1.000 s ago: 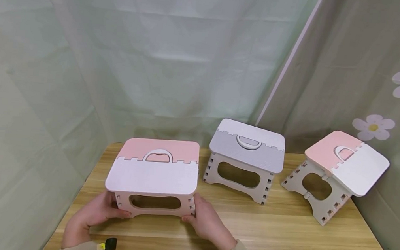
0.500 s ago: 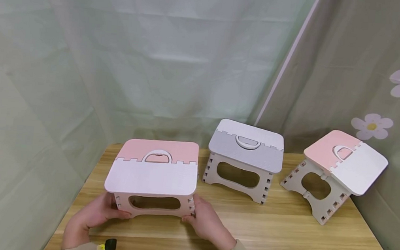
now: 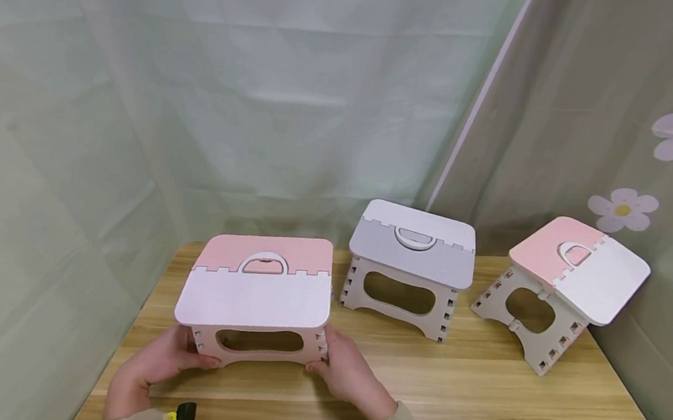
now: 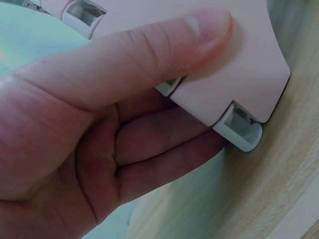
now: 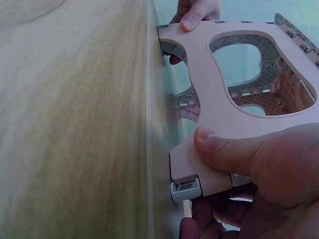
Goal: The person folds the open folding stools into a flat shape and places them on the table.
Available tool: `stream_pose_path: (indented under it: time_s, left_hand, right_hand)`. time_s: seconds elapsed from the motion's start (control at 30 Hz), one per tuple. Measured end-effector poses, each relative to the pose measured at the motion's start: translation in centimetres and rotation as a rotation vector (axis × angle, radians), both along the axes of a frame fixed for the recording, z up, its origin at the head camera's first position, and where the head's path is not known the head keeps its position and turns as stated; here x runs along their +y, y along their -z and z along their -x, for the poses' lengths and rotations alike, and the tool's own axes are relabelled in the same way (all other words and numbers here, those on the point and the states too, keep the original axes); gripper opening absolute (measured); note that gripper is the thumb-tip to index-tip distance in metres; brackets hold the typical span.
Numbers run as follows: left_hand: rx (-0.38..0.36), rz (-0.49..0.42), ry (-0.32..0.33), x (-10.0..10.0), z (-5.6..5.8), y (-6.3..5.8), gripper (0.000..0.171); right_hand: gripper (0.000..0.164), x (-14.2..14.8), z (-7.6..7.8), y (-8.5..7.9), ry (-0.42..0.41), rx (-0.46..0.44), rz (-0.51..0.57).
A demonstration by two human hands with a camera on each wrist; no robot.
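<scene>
A pink and white folding step stool (image 3: 257, 296) stands unfolded at the left of the table, its front leg panel facing me. My left hand (image 3: 167, 355) grips the foot of that panel at its left corner; the left wrist view shows the thumb (image 4: 209, 30) flat on the panel's face and the other fingers (image 4: 164, 134) curled behind it. At the right corner my right hand (image 3: 349, 371) holds the same panel, and in the right wrist view its thumb (image 5: 219, 149) presses the front with fingers behind. The rear legs are mostly hidden in the head view.
A grey and white folding stool (image 3: 410, 263) stands unfolded right of the held one. Farther right is another pink and white stool (image 3: 570, 284), turned at an angle. All are on the wooden table (image 3: 445, 406). Curtains (image 3: 298, 100) hang behind and at both sides.
The view has shifted very slightly, so the other stools and the curtain flowers sit a little farther left. Both hands keep the same grip on the pink and white stool.
</scene>
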State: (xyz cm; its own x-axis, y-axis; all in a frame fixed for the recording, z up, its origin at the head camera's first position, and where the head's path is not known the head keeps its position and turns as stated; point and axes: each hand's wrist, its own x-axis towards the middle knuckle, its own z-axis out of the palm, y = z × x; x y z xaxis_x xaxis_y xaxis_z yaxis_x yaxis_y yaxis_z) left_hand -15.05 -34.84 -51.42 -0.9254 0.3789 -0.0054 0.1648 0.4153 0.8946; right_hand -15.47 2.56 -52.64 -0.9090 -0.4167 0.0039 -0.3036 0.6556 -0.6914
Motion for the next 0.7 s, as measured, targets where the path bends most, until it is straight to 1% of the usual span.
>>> stream_pose_path:
  time_s: [0.17,0.27,0.4,0.47,0.53,0.6,0.7]
  left_hand:
    - [-0.018,0.029,-0.022,0.1,0.0,0.0,0.078]
    - [-0.015,0.076,-0.06,0.3,-0.1,-0.2,0.081]
    - [0.04,0.135,-0.105,0.6,-0.2,-0.5,0.093]
    - [0.083,0.158,-0.121,0.8,-0.1,-0.6,0.1]
    - [0.113,0.175,-0.136,0.9,0.0,-0.8,0.104]
    - [0.132,0.188,-0.142,1.0,0.1,-0.9,0.106]
    - [0.12,0.211,-0.159,1.1,0.3,-1.0,0.106]
  right_hand:
    - [0.05,0.2,-0.1,-0.2,0.018,-0.024,0.026]
    - [0.047,0.4,-0.1,-0.3,0.037,-0.051,0.038]
    - [0.05,0.5,-0.1,-0.4,0.063,-0.076,0.036]
    - [0.051,0.5,0.0,-0.5,0.072,-0.077,0.05]
    - [0.055,0.4,0.2,-0.5,0.087,-0.061,0.062]
    - [0.063,0.3,0.3,-0.5,0.103,-0.041,0.08]
    - [0.075,0.0,0.4,-0.5,0.13,-0.012,0.095]
